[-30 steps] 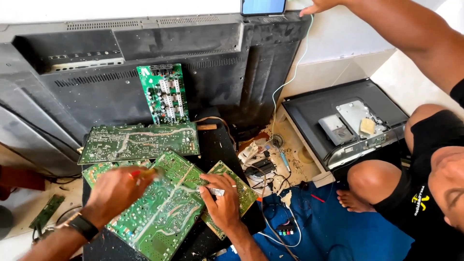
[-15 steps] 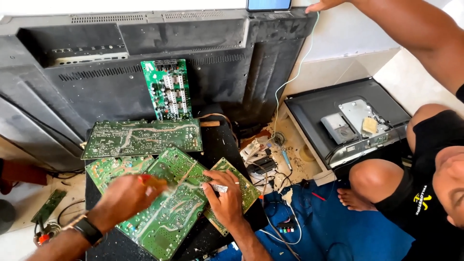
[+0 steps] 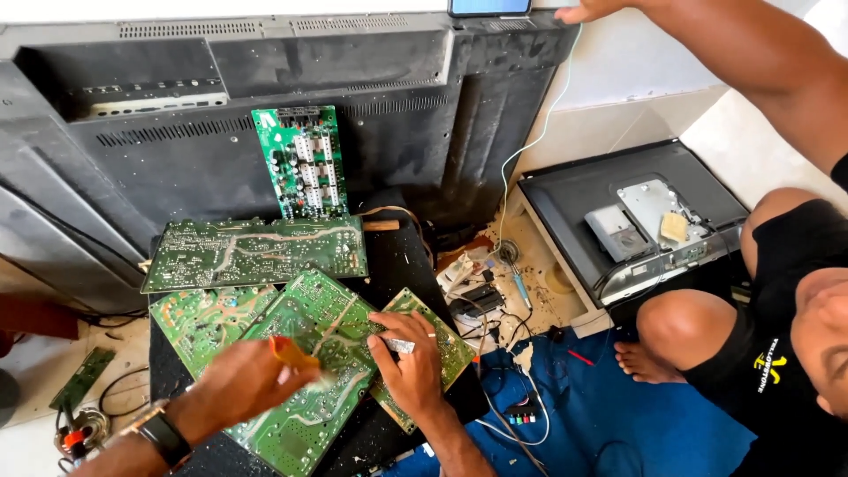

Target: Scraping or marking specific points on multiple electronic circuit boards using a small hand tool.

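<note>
Green circuit board (image 3: 309, 371), solder side up, lies tilted on the black surface (image 3: 402, 265) before me, overlapping a second board (image 3: 208, 320) to its left and a smaller board (image 3: 446, 349) to its right. Head view: my left hand (image 3: 243, 384) is closed around an orange-handled brush (image 3: 296, 358), whose pale bristle end rests on the large board's face. My right hand (image 3: 408, 362) lies flat with fingers spread, pressing on the board's right edge where it meets the smaller one; a small pale object sits under the fingers, and I cannot tell what it is. A long dark-green board (image 3: 256, 252) lies just behind, and a bright green board (image 3: 300, 159) leans upright against the grey television back panel (image 3: 177, 168). Another person sits at right, one arm (image 3: 751, 71) raised over the panel.
</note>
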